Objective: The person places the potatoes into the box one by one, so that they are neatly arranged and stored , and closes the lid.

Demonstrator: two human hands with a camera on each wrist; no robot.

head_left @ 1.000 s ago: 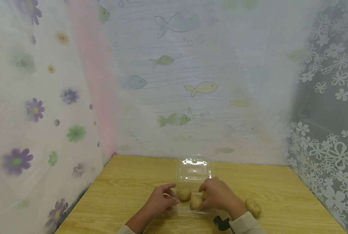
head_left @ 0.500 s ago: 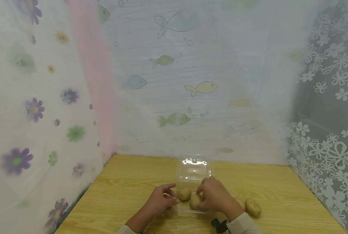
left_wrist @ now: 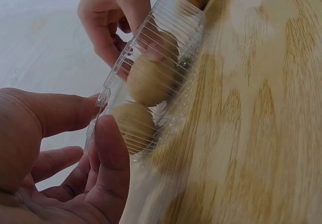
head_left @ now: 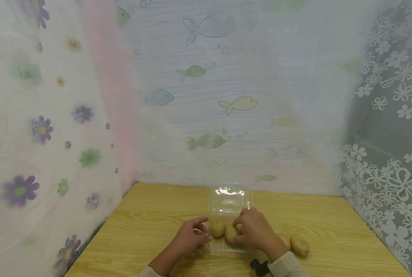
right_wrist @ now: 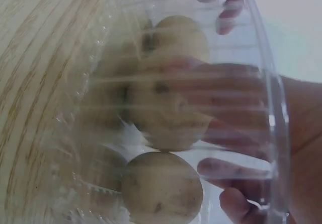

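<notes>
A clear plastic clamshell container [head_left: 226, 250] stands on the table with its lid [head_left: 230, 198] raised at the back. My left hand [head_left: 191, 237] holds its left side; in the left wrist view, thumb and forefinger pinch the rim. Inside, a potato [head_left: 217, 229] lies at the left. My right hand [head_left: 258, 229] reaches in and grips the potato [head_left: 231, 234] beside it, thumb on its near side. The right wrist view also shows a third potato [right_wrist: 162, 188] in the container, which the right hand hides in the head view.
Two more potatoes lie outside, right of the container: one potato [head_left: 299, 245] in full view, the other potato [head_left: 284, 238] partly behind the right wrist. A black device [head_left: 259, 266] sits at the right cuff. Patterned sheets [head_left: 206, 96] enclose the wooden table [head_left: 150, 215].
My right hand has moved a little left, from over the rightmost potato to the middle one. That potato has shifted slightly towards the back. The left hand has stayed in place.
</notes>
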